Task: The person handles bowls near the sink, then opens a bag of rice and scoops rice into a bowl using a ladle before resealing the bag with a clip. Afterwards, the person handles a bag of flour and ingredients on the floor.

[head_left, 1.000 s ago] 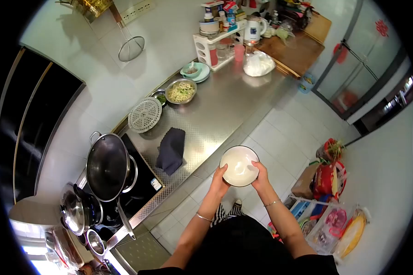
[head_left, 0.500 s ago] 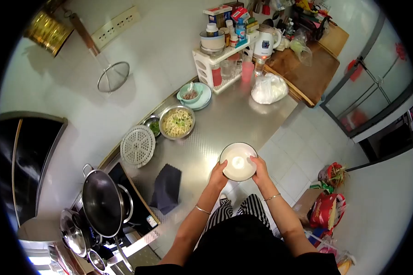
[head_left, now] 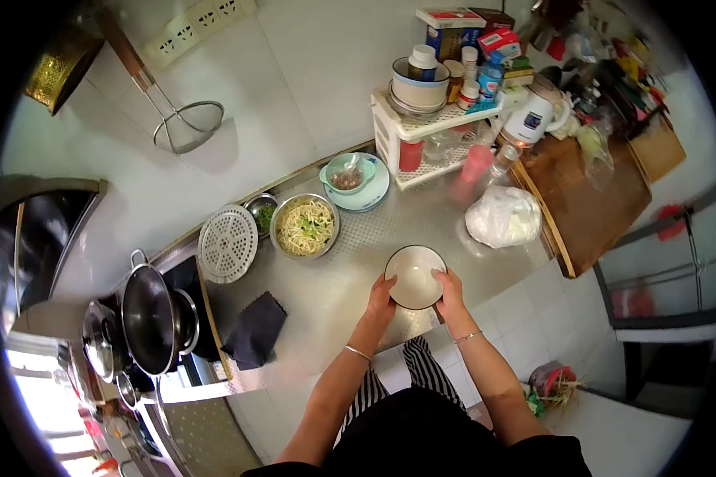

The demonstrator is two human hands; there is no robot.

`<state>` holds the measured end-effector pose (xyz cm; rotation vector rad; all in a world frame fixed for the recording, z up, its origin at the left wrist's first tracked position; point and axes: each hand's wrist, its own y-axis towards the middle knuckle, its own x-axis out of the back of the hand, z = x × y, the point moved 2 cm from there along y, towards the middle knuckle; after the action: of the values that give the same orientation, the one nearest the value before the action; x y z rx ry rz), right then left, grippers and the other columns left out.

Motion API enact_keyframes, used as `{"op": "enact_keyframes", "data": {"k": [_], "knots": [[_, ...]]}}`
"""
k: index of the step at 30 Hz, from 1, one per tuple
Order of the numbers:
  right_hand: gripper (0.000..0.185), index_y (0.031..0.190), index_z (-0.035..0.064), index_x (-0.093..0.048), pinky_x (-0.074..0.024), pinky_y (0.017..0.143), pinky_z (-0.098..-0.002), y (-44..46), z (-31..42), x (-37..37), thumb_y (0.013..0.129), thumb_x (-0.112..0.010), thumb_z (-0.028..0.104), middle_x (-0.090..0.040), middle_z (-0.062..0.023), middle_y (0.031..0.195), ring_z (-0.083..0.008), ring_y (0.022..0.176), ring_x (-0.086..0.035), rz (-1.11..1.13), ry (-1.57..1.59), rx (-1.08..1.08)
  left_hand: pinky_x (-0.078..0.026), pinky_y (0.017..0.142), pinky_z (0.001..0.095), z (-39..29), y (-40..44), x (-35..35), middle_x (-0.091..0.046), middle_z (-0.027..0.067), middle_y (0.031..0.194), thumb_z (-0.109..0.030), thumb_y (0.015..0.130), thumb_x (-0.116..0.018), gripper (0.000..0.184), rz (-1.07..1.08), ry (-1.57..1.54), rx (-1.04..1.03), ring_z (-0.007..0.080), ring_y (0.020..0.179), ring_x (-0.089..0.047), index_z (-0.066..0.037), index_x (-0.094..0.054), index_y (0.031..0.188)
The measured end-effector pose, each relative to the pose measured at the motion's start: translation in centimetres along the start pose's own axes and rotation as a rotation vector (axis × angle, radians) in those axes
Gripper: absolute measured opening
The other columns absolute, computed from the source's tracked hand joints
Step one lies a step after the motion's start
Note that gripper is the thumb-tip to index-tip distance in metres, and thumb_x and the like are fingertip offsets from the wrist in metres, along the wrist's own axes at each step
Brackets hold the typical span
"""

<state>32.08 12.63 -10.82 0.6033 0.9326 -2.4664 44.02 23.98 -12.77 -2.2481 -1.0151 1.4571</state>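
Observation:
Between my two hands is a white bowl (head_left: 416, 278) with a dark rim, seen from above with nothing visible in it. My left hand (head_left: 381, 296) grips its left side, thumb over the rim. On the opposite side my right hand (head_left: 449, 291) holds it the same way. The bowl is over the front part of the steel counter (head_left: 350, 274); whether it touches the surface I cannot tell. Behind it and to the left stands a metal bowl of noodle-like strips with green bits (head_left: 305, 226). A filled white plastic bag (head_left: 503, 217) sits to the right.
A perforated steamer plate (head_left: 227, 244), a small bowl of chopped greens (head_left: 265, 216) and a green bowl (head_left: 348, 173) line the wall. A dark cloth (head_left: 254, 330) and a wok (head_left: 149, 318) are at left. At right are a white rack (head_left: 441, 131), a kettle (head_left: 533, 115) and a wooden board (head_left: 589, 199).
My view has turned and come nearer to the counter. The bowl, held in both hands, has gone from the counter's edge above the floor to over the counter.

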Motion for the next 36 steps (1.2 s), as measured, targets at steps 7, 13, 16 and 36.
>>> {"op": "enact_keyframes", "data": {"k": [7,13,16,36], "knots": [[0.034,0.114,-0.0015,-0.053,-0.0503,0.080,-0.0338,3.5,1.4,1.5,0.082,-0.059,0.009,-0.061,-0.0113,0.102,-0.0211,0.091,-0.060,0.049,-0.042,-0.041,-0.048,0.089,0.0366,1.2,2.4,-1.3,-0.058,0.0117,0.113,-0.008,0.091,-0.048,0.032,-0.052,-0.002,-0.056,0.0240,0.104,-0.057,-0.002,-0.047,0.123],[0.034,0.115,-0.0011,-0.052,-0.0503,0.079,-0.0320,4.7,1.5,2.3,0.083,-0.059,0.008,-0.061,-0.0104,0.102,-0.0199,0.089,-0.060,0.059,-0.061,-0.057,-0.047,0.088,0.0341,2.1,3.5,-1.4,-0.060,0.0095,0.111,-0.008,0.090,-0.050,0.034,-0.020,0.002,-0.100,0.0228,0.101,-0.058,-0.002,-0.047,0.123],[0.035,0.116,-0.0012,-0.052,-0.0507,0.078,-0.0322,4.8,1.5,2.4,0.082,-0.059,0.008,-0.061,-0.0106,0.102,-0.0203,0.088,-0.060,0.039,-0.106,-0.045,-0.043,0.090,0.0318,2.1,3.5,-1.2,-0.053,0.0092,0.123,-0.013,0.090,-0.053,0.049,-0.012,0.076,-0.107,0.0200,0.110,-0.052,-0.005,-0.038,0.136],[0.043,0.127,0.0024,-0.044,-0.0367,0.102,-0.0389,-13.3,-15.5,-16.9,0.093,-0.045,0.028,-0.047,-0.0114,0.131,-0.0250,0.120,-0.047,0.230,0.120,-0.380,-0.027,0.108,0.0447,-8.0,-17.4,18.4,-0.026,0.0075,0.148,-0.029,0.095,-0.044,0.053,-0.098,-0.385,-0.404,0.0249,0.135,-0.027,-0.012,-0.027,0.143]]}}
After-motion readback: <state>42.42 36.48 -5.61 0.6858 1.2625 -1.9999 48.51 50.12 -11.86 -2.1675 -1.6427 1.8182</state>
